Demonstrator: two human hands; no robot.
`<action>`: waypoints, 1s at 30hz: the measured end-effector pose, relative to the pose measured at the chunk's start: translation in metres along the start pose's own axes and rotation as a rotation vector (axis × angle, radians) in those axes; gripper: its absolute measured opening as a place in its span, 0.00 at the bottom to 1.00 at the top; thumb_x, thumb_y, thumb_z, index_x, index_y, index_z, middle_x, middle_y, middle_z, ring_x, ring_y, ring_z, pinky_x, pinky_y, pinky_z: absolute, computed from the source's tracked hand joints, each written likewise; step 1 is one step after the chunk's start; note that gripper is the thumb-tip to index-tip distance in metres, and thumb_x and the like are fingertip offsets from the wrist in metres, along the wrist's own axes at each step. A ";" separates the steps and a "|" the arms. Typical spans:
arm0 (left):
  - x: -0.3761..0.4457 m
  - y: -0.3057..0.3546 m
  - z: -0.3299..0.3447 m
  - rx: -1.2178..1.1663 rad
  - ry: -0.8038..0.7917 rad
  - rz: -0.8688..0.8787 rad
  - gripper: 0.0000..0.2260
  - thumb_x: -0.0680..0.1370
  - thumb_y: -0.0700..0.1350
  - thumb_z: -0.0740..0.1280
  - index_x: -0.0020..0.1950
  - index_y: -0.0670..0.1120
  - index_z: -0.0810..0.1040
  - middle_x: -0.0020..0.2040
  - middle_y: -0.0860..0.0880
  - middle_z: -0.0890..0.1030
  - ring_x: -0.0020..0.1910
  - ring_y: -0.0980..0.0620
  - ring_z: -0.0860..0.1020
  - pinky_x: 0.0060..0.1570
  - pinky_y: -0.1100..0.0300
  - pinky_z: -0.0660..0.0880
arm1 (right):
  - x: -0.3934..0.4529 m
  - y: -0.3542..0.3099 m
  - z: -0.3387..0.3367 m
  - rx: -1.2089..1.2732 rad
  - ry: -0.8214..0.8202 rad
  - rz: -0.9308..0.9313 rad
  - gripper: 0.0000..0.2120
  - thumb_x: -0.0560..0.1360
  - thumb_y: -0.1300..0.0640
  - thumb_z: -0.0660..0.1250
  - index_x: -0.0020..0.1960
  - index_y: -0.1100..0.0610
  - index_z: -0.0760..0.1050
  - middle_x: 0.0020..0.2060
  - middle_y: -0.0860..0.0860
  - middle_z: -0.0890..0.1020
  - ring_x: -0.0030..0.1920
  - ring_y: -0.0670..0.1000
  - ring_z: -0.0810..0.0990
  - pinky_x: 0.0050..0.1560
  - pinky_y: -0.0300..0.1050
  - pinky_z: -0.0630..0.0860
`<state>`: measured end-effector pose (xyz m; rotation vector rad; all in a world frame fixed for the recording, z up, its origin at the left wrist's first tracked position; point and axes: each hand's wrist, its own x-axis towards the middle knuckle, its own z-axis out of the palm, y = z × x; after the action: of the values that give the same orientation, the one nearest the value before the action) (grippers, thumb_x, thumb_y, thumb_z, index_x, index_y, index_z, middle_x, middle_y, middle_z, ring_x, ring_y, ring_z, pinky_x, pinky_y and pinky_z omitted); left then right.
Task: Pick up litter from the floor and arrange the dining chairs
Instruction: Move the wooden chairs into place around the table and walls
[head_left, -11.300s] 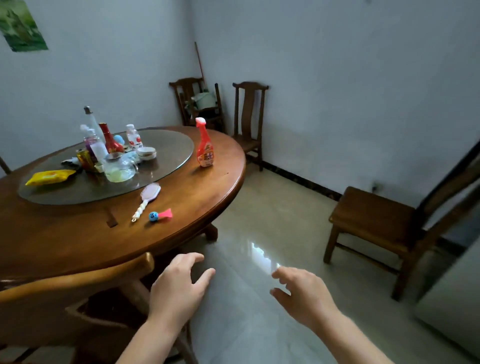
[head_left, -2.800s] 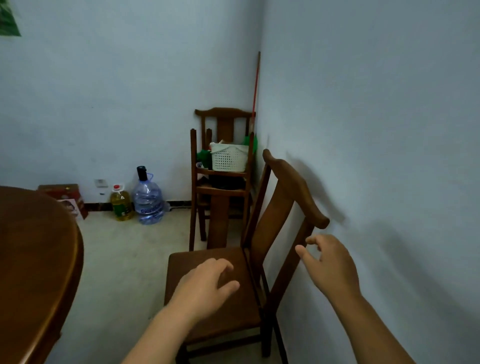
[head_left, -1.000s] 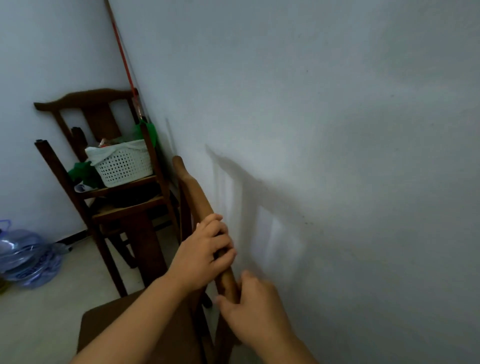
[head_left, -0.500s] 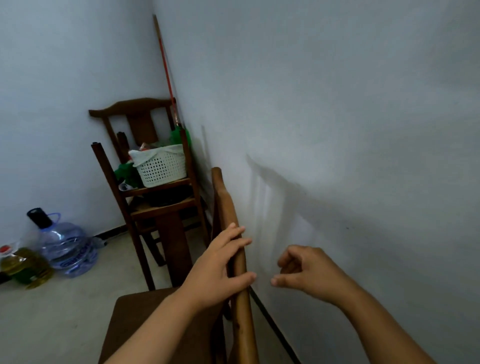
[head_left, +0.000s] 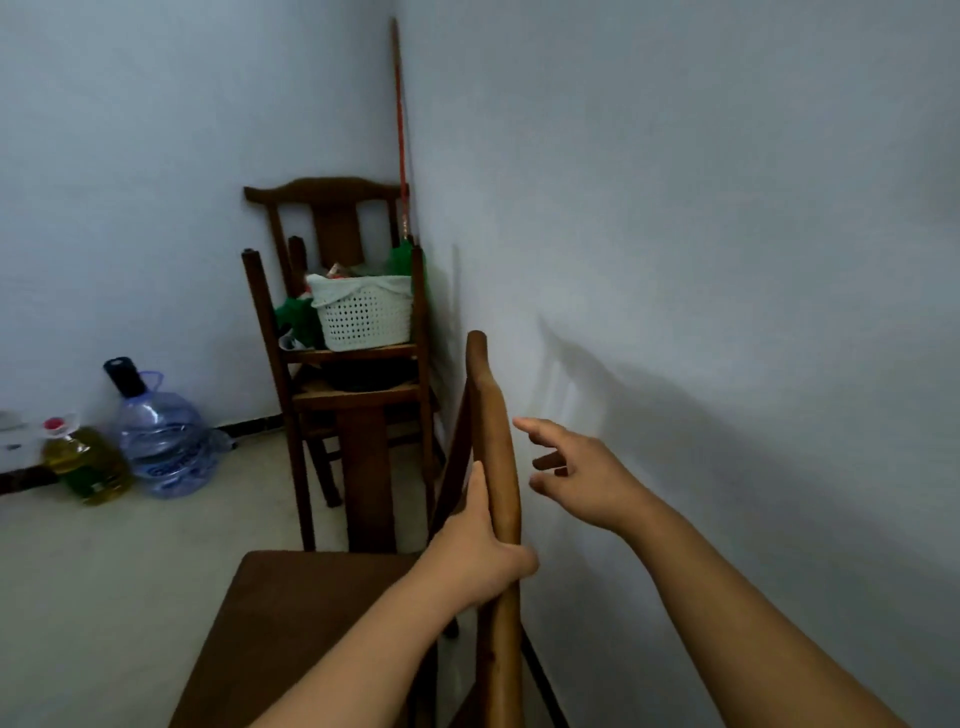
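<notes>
A brown wooden dining chair (head_left: 311, 618) stands beside the right-hand wall, its back next to the wall. Its curved top rail (head_left: 491, 415) runs away from me. My left hand (head_left: 475, 558) is wrapped around that rail near its closer end. My right hand (head_left: 576, 473) hovers just right of the rail, between it and the wall, fingers spread and holding nothing. No litter shows on the floor in view.
In the corner stand two stacked wooden chairs (head_left: 332, 218) with a white plastic basket (head_left: 363, 314) and green items on them. A red pole (head_left: 401, 130) leans in the corner. A large water bottle (head_left: 158, 431) and an oil bottle (head_left: 85, 462) sit by the far wall.
My left hand has closed around the top rail, where before it lay open on it. My right hand has opened and risen slightly, clear of the rail. The view has shifted left.
</notes>
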<state>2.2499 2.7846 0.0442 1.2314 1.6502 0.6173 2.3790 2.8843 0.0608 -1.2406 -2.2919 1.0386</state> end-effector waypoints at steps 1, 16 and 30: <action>-0.002 0.002 0.000 -0.020 0.004 -0.003 0.49 0.70 0.45 0.68 0.73 0.61 0.32 0.43 0.48 0.75 0.36 0.53 0.77 0.34 0.62 0.75 | 0.007 0.003 -0.001 -0.020 -0.060 -0.047 0.32 0.73 0.58 0.68 0.70 0.38 0.60 0.70 0.47 0.66 0.62 0.46 0.71 0.57 0.38 0.69; -0.104 -0.011 0.002 0.011 0.132 -0.303 0.42 0.70 0.42 0.70 0.66 0.78 0.49 0.52 0.52 0.75 0.46 0.51 0.78 0.50 0.55 0.79 | 0.042 0.009 0.012 -0.080 -0.433 -0.381 0.52 0.55 0.35 0.74 0.72 0.38 0.52 0.75 0.48 0.37 0.74 0.50 0.34 0.74 0.60 0.45; -0.256 -0.079 0.044 0.012 0.562 -0.375 0.09 0.71 0.54 0.71 0.51 0.60 0.80 0.37 0.56 0.76 0.36 0.58 0.75 0.38 0.63 0.70 | -0.049 -0.016 0.071 -0.043 -0.407 -0.534 0.29 0.46 0.28 0.67 0.42 0.42 0.74 0.63 0.38 0.61 0.70 0.49 0.52 0.70 0.66 0.50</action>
<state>2.2646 2.5137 0.0606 0.7520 2.2818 0.7552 2.3557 2.8072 0.0271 -0.3917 -2.7329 1.1065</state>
